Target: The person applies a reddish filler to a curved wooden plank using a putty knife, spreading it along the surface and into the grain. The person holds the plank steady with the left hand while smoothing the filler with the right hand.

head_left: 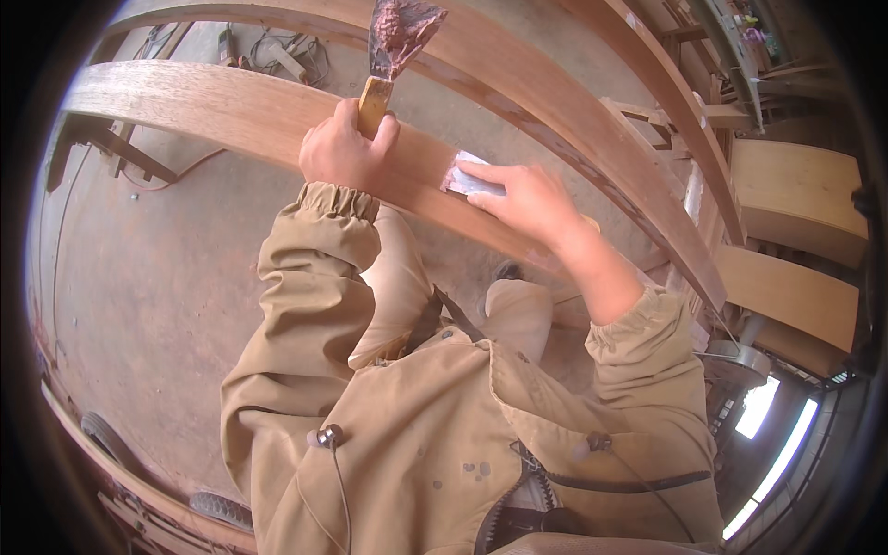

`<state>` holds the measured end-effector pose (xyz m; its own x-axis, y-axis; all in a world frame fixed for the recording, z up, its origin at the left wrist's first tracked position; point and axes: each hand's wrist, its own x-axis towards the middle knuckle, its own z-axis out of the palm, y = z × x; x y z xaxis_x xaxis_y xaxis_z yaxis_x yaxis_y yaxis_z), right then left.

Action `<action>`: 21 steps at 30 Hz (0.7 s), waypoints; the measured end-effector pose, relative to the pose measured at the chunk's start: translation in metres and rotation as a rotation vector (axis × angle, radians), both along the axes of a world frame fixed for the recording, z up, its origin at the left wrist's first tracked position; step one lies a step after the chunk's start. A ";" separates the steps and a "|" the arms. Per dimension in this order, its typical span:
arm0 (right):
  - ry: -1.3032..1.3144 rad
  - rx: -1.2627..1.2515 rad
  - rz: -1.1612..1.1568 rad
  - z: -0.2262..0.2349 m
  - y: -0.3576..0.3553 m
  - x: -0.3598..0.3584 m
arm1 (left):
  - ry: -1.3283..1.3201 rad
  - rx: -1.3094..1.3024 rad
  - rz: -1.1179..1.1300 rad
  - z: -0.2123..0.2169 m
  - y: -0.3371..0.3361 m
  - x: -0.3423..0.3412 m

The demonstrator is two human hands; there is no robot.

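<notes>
In my left hand (pixel 345 148) is a putty knife (pixel 375 104) with a yellow wooden handle, its blade pointing away from me. A lump of pinkish putty (pixel 403 35) covers that blade. My left hand is closed and sits at the near edge of a wooden plank (pixel 231 109). My right hand (pixel 529 202) grips a second, pale metal scraper (pixel 474 174), fingers stretched along its blade. The blade lies against the plank's face, with pinkish putty along its left edge. The handle of this scraper is mostly hidden under my right hand.
Beyond the plank run more long wooden boards (pixel 518 92). Curved light wood panels (pixel 800 199) are stacked at the right. Cables and a tool (pixel 287 57) lie on the concrete floor (pixel 176 305) at far left. Tires (pixel 220 507) rest at lower left.
</notes>
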<state>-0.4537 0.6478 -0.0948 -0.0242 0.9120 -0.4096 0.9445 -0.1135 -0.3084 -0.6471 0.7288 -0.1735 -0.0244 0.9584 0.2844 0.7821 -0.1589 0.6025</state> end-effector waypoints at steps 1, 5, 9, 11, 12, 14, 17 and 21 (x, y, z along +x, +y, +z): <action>-0.005 0.021 -0.001 -0.002 -0.006 0.002 | -0.003 0.002 -0.001 0.000 0.000 0.000; -0.076 -0.060 0.052 0.012 -0.001 0.000 | 0.005 -0.013 0.002 0.001 -0.003 -0.002; -0.133 -0.075 0.076 0.022 0.009 -0.013 | -0.044 -0.012 -0.001 0.001 -0.002 0.000; -0.149 -0.066 0.069 0.019 0.012 -0.023 | -0.034 -0.009 -0.011 0.002 0.000 0.001; -0.174 -0.082 0.091 0.019 0.012 -0.023 | -0.028 -0.007 -0.015 0.003 0.000 0.001; -0.225 -0.113 0.132 0.021 0.011 -0.020 | -0.027 -0.018 -0.019 -0.001 -0.002 0.000; -0.300 -0.232 0.166 0.035 0.021 -0.018 | -0.042 -0.021 -0.010 -0.001 -0.002 0.000; -0.196 -0.091 0.069 0.034 0.023 -0.024 | -0.052 -0.027 -0.018 0.003 -0.003 -0.002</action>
